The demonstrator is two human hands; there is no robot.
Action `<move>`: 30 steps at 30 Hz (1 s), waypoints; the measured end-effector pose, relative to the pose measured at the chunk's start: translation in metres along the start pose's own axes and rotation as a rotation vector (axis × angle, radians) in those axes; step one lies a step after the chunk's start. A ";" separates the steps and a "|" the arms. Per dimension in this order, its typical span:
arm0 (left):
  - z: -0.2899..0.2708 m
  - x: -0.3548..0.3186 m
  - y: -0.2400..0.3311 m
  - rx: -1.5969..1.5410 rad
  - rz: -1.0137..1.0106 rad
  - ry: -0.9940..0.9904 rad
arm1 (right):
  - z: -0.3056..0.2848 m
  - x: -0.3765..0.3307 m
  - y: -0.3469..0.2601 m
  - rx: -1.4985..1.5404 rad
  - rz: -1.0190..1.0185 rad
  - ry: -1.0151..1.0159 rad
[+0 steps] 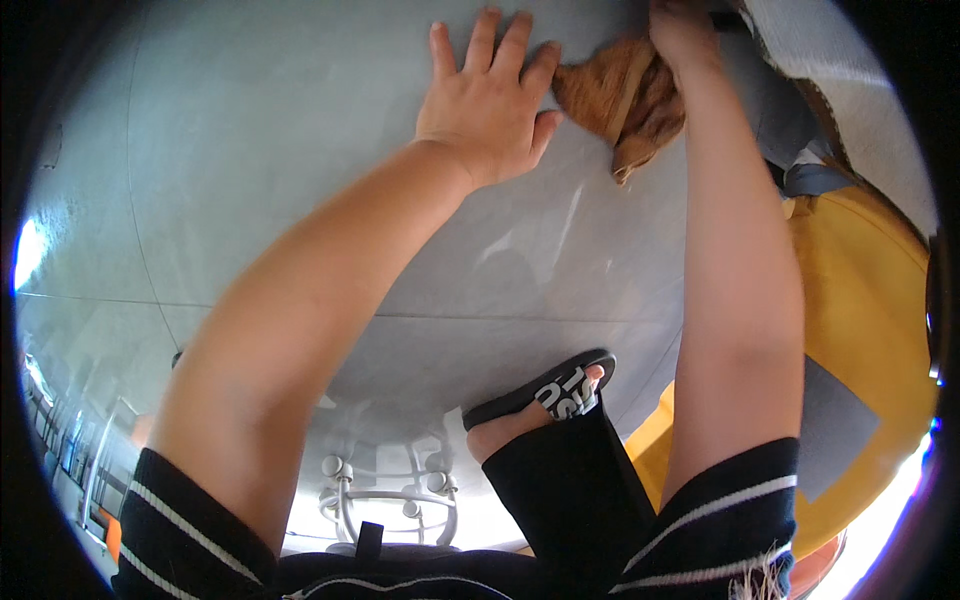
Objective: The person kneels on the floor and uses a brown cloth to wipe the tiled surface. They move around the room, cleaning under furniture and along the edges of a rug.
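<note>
I log the left hand (490, 105) pressed flat and spread wide on the glossy grey tiled floor (250, 180), holding nothing, while the right hand (682, 35) is clenched on the single crumpled orange-brown cloth (625, 95), which lies on the floor just beside the left fingertips. By my judgement the wiping is mid-course: the floor shines, but I cannot tell which stretches are done or left. Count: two hands, one cloth, one black slide sandal (545, 385), one yellow rounded object (860, 300) at right.
</note>
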State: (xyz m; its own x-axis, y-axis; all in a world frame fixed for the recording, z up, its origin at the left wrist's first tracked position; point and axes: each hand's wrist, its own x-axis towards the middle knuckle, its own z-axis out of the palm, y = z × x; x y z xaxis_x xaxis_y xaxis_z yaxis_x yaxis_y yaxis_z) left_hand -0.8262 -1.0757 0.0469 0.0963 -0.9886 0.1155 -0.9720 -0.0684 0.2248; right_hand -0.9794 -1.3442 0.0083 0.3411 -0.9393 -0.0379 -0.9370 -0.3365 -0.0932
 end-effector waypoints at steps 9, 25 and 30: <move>-0.007 0.004 -0.001 -0.028 -0.005 -0.035 | -0.014 0.006 -0.001 -0.105 0.022 -0.128; -0.014 -0.002 -0.010 0.121 -0.031 -0.248 | -0.043 -0.139 -0.133 0.172 -0.034 -0.238; -0.011 -0.007 -0.015 -0.093 0.006 -0.052 | -0.036 -0.115 -0.090 -0.012 -0.024 -0.102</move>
State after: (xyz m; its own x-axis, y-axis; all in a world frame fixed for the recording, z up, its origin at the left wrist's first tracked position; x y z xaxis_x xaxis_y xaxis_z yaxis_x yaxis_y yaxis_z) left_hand -0.8103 -1.0658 0.0535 0.0774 -0.9947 0.0676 -0.9480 -0.0525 0.3138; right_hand -0.9370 -1.2079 0.0572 0.3688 -0.9193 -0.1374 -0.9291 -0.3602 -0.0835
